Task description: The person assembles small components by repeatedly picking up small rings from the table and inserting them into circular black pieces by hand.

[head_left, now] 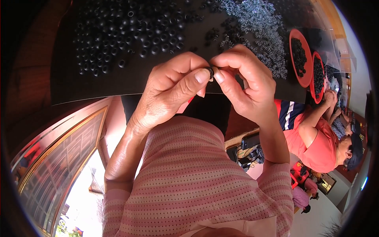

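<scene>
Between the fingertips of both hands is a small black ring-shaped part (211, 72), mostly covered by the fingers. My left hand (173, 85) pinches it from the left with thumb and forefinger. From the right, my right hand (246, 81) closes thumb and forefinger on it too. Both hands are held above the near edge of a dark tabletop (130, 85). Beyond my left hand lie many loose black rings (154, 41). Past my right hand spreads a heap of small shiny metal springs or clips (262, 29), with some small black pieces (211, 35) beside it.
A red oval tray (294, 45) of black pieces stands at the table's right, next to a second red basket (316, 93) of dark parts. A co-worker in a coral shirt (312, 146) sits to the right, hands raised. Further people sit beyond. A framed glass panel (63, 154) is at the left.
</scene>
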`<action>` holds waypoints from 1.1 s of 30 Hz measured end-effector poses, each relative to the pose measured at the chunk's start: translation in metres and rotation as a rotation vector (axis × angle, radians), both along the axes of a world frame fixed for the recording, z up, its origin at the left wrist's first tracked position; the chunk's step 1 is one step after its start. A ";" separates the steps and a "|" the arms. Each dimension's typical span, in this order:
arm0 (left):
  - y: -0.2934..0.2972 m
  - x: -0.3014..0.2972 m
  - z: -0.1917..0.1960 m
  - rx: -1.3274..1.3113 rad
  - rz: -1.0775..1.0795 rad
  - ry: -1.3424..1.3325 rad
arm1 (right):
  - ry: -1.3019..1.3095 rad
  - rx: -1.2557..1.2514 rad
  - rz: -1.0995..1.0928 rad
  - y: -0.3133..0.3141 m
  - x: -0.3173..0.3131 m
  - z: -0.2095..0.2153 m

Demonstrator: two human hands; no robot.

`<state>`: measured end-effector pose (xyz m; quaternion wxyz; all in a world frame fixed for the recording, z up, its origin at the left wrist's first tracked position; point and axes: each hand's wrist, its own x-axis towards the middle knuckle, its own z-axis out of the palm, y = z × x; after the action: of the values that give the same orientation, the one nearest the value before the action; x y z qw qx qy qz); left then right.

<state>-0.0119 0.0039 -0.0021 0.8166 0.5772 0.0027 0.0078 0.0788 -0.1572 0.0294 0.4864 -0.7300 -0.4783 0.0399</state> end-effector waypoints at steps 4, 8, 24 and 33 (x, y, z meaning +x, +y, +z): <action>-0.001 0.001 0.000 -0.009 -0.001 0.002 | -0.001 -0.004 -0.002 -0.001 0.002 -0.002; -0.002 0.003 0.000 -0.027 0.001 0.011 | -0.020 -0.002 0.013 -0.002 0.005 0.000; -0.003 0.008 0.001 -0.077 -0.005 0.022 | 0.010 0.028 0.005 -0.002 0.004 0.009; -0.005 0.009 0.004 -0.030 0.009 0.005 | 0.080 0.072 -0.088 -0.001 -0.002 0.021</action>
<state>-0.0026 -0.0009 0.0020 0.8250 0.5649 0.0072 0.0099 0.0769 -0.1583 0.0502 0.5324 -0.7303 -0.4271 0.0301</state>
